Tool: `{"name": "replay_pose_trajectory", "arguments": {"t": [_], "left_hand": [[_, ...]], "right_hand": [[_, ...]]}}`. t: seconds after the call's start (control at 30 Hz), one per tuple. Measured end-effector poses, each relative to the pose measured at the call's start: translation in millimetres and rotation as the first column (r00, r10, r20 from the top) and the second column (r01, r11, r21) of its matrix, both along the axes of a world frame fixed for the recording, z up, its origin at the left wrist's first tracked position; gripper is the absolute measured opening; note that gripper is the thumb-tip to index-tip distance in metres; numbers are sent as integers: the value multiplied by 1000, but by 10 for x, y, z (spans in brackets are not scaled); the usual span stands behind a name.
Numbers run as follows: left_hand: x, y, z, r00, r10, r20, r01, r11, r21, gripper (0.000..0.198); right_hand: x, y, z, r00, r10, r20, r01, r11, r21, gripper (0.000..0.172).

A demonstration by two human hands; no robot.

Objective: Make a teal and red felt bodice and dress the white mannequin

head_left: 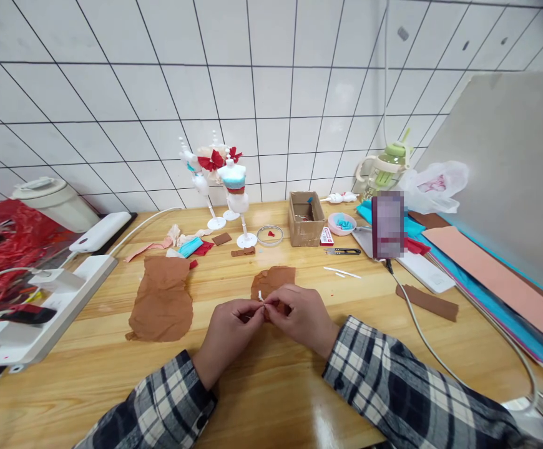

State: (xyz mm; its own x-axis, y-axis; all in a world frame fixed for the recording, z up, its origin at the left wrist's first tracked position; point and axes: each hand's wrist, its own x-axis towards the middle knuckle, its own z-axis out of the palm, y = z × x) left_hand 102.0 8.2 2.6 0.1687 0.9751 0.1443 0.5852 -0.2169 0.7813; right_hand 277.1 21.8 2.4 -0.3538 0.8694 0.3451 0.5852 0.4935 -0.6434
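My left hand (234,324) and my right hand (299,315) meet at the fingertips, thumbs and forefingers pinched together. A small white strip (260,295) pokes up between them; the rest of it is hidden by the fingers. Beneath and behind the fingers lies a crinkled brown crepe paper piece (274,278), partly covered by my right hand. To the left, a larger brown crepe paper piece (161,305) is spread flat on the wooden table (271,399). Several thin white strips (341,272) rest on the table to the right.
Small white dress-form stands (238,202), some wrapped in coloured paper, stand by the wall. Right of them are a cardboard box (306,219), thread snips (343,251) and a propped phone (388,226) with a cable. A power strip (60,305) lies at left; coloured paper sheets (496,262) at right.
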Motion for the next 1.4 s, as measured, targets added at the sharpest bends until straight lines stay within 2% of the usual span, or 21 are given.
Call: {"name": "replay_pose_trajectory", "arguments": {"t": [0.1,0.2,0.43,0.67,0.87,1.0,1.13,1.27,1.4], "left_hand": [[5,4,1,999,12,-39,-11,1000,24,20],[-3,21,12,1000,19,-16,-19,1000,3,20],[-39,47,-24,1000,24,-20,-25,999,-23,21],[-53,18,-24,973,-17,-232,45,992,117,18],[-60,-30,47,896,-21,-443,117,975,190,17],[-55,-49,90,852,-25,-523,155,967,205,19],[-41,-62,100,884,-35,-467,148,967,207,18],[-34,-52,60,952,-10,-305,73,978,195,16],[-37,-41,67,991,-12,-130,27,993,113,15]], "right_hand": [[-27,8,5,998,-15,-64,11,998,-55,6],[-40,22,2,992,-25,-125,13,995,-96,5],[-2,22,4,992,22,-127,-29,998,-54,12],[-12,25,-24,998,34,-49,-37,997,-68,3],[-28,9,-21,998,37,-49,-43,991,-130,3],[-49,11,-36,997,29,-70,-39,989,-145,2],[-71,24,-51,986,14,-164,-54,968,-244,5],[-81,39,-35,960,-2,-279,-90,945,-316,5],[-73,56,-13,934,-29,-356,-106,929,-355,4]]}}
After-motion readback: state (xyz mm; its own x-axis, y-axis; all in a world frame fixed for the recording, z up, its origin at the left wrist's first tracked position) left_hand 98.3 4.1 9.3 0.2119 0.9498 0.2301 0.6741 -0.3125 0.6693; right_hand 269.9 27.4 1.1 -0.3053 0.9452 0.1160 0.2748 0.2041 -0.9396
